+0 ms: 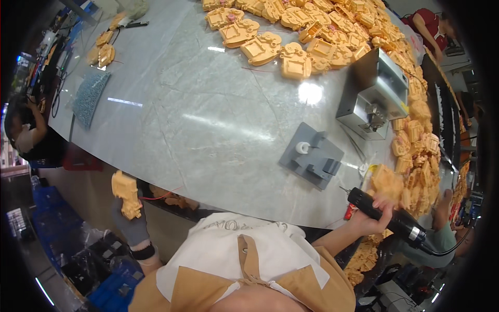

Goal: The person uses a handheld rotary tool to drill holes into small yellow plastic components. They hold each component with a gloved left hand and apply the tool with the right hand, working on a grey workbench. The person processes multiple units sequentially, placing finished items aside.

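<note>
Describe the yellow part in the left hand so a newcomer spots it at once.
Find the big grey table, then its near left edge. Just off that edge, the grey-gloved left hand holds the yellow part. Unlike the heaped yellow parts, it is gripped in a glove, a red wire beside it.

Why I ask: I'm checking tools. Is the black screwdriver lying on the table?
No, the right hand grips the black screwdriver.
</note>
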Demonstrator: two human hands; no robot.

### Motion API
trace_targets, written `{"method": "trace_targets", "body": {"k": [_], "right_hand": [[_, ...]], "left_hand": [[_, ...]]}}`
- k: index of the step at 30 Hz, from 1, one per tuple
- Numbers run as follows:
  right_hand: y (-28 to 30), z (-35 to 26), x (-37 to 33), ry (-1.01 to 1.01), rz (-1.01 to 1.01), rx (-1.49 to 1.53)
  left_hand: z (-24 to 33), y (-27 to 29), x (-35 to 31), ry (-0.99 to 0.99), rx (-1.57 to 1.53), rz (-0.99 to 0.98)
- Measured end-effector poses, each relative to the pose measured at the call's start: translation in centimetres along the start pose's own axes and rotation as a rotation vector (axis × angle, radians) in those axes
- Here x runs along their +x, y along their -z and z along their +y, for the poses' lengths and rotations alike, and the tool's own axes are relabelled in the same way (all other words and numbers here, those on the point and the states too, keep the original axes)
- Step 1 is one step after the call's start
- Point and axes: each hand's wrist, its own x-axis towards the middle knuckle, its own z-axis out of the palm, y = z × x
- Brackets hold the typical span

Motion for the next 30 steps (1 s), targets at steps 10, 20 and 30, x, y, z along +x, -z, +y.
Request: {"method": "trace_targets", "body": {"k": [10,20,30], "right_hand": [[-0.4,0.8,-0.3,-0.017,-0.111,0.022],[-1.7,-1.5,-2.0,0.132,-0.209,-0.076],[1.6,-0.7,-2.4,-0.025,0.009,-0.185]], "left_hand": [[-1.3,-8.5,3.3,-1.105,0.959,0.337],[-19.8,-42.5,12.4,-1.818,1.683,-1.317],[-21.3,-38.6,10.1,-1.143,1.653,-1.488]]}}
